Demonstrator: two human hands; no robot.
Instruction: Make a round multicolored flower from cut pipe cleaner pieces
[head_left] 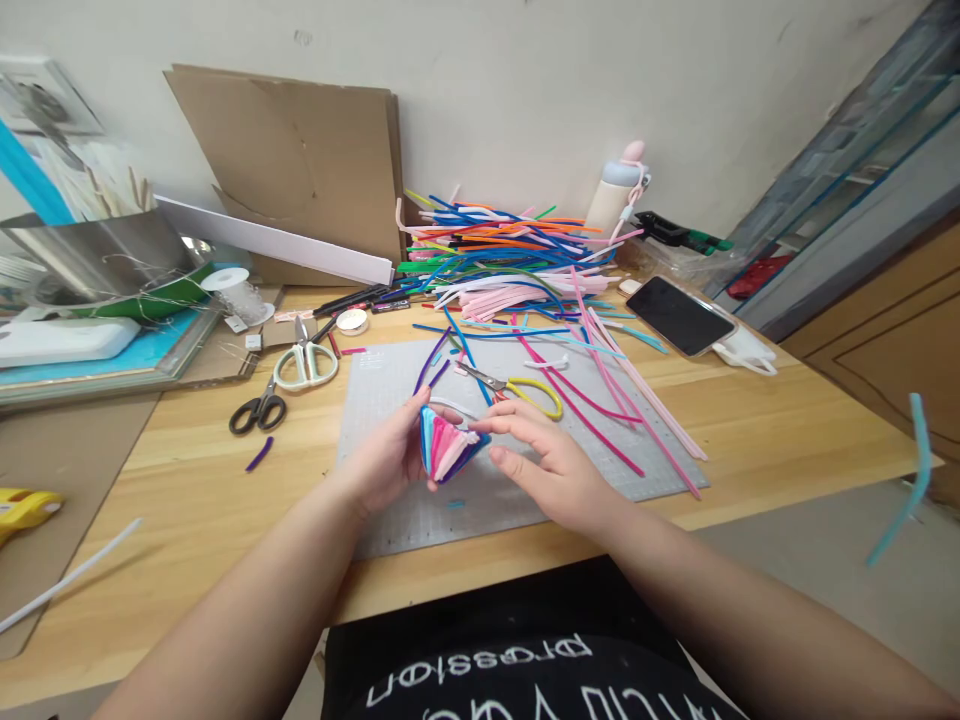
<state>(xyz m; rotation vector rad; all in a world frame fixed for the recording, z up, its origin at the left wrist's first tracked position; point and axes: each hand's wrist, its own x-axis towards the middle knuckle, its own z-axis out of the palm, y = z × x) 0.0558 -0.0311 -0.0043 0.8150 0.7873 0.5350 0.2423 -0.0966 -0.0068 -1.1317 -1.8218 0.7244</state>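
A small fan-shaped piece of pipe cleaners (448, 448), striped light blue, pink, white and dark blue, is gripped at its left side by my left hand (394, 450), thumb on top and fingers underneath. My right hand (551, 462) is at the piece's right edge, its fingers stretched out and the thumb apart from them; whether a fingertip touches the piece I cannot tell. Just beyond my hands, yellow-handled scissors (525, 388) lie half open on the grey cutting mat (405, 525). Purple pipe cleaners (433, 360) and a white one lie near the left fingers.
A heap of coloured pipe cleaners (510, 255) lies against the wall, with pink strands (592, 405) across the mat. Left are white-handled scissors (306, 366), black scissors (259, 410) and a yellow glue gun (26, 510). A phone (681, 314) and a bottle (616, 198) are at right.
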